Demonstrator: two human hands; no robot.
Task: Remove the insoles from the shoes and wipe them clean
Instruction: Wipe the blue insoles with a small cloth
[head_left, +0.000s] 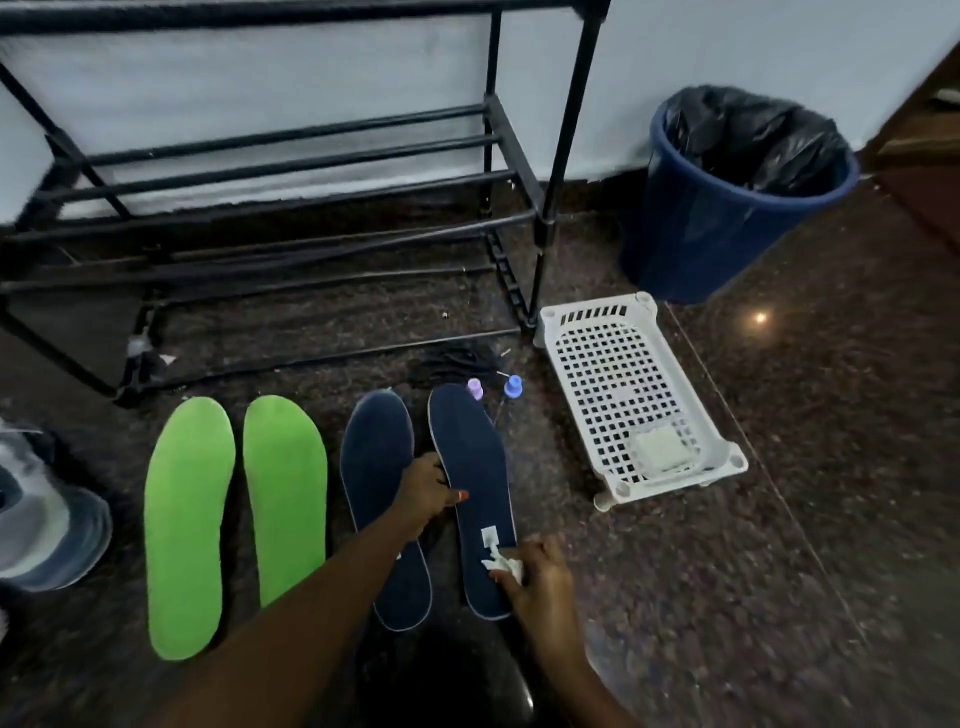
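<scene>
Two green insoles (189, 525) (287, 493) and two navy insoles lie side by side on the dark floor. My left hand (423, 493) grips the left edge of the right navy insole (470, 467) at its middle, reaching over the left navy insole (376, 452). My right hand (540, 582) holds a crumpled white wipe (506, 566) against the heel end of that same insole, beside a white label. A grey and navy shoe (47, 525) sits at the far left edge.
A black metal shoe rack (291, 171) stands behind the insoles. A white perforated basket (631, 400) holding a pale pad lies to the right. A blue bin (727, 208) with a black liner is behind it. Two small bottles (475, 388) (513, 387) stand by black laces.
</scene>
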